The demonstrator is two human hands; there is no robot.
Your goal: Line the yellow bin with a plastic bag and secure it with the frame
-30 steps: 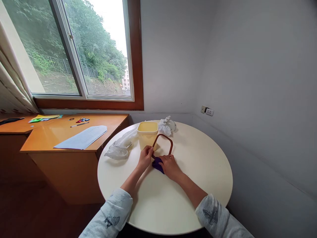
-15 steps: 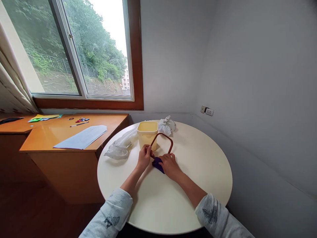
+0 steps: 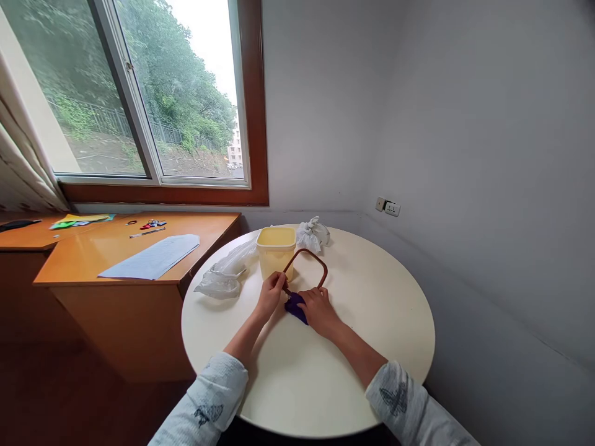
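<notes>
A brown square frame (image 3: 304,250) with rounded corners tilts up over the round white table, its lower side partly hidden by my hands. My left hand (image 3: 271,296) is closed on the frame's left side, thumb and fingers pinched together. Dark purple cloth (image 3: 296,307), seemingly knitted, lies at the frame's lower edge. Curled over this cloth, my right hand (image 3: 320,311) presses it beside the frame's lower right corner. Just behind the frame stands a pale yellow plastic bin (image 3: 275,248).
On the round white table (image 3: 372,303) lie a clear plastic bag (image 3: 222,279) at left and a knotted white plastic bag (image 3: 313,233) at the back. The orange desk (image 3: 93,248) holds paper sheets (image 3: 151,257), a pen (image 3: 147,233) and small red and dark items.
The frame has tilted slightly, its upper right corner moving a little to the right. Both hands keep their hold. The whole view has shifted slightly.
</notes>
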